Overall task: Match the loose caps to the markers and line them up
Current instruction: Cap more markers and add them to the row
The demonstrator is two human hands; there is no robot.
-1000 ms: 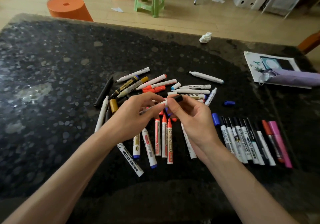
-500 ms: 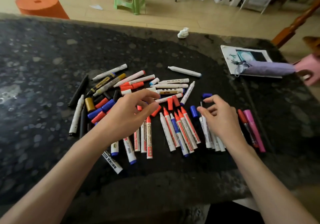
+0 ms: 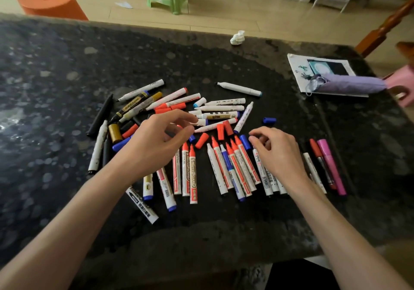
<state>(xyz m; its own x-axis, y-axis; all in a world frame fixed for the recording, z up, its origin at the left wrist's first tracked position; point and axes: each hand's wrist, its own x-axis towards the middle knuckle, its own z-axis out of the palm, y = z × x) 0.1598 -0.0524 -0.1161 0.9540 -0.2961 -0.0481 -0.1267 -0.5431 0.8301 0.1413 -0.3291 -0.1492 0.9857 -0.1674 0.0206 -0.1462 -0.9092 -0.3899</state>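
Many whiteboard markers lie scattered on the black stone table (image 3: pixel 67 83). An uncapped pile (image 3: pixel 224 110) sits at the centre back. Loose red caps (image 3: pixel 220 131) lie just in front of it, and a loose blue cap (image 3: pixel 268 120) lies apart to the right. Red-capped and blue-capped markers (image 3: pixel 237 168) lie side by side in the middle. A row at the right ends in a pink marker (image 3: pixel 331 166). My left hand (image 3: pixel 156 144) hovers over the pile, fingers loosely curled, holding nothing. My right hand (image 3: pixel 277 153) rests with bent fingers on the right-hand row and hides part of it.
A printed sheet (image 3: pixel 298 70) with a folded purple umbrella (image 3: pixel 349 84) on it lies at the back right. A crumpled tissue (image 3: pixel 237 37) sits near the far edge. A black marker (image 3: pixel 100 114) and a gold cap (image 3: pixel 115 132) lie at the left. Stools stand on the floor beyond.
A second ago both hands held a marker and a black cap together above the pile. My right hand moved to the right-hand row; now neither hand visibly holds anything.
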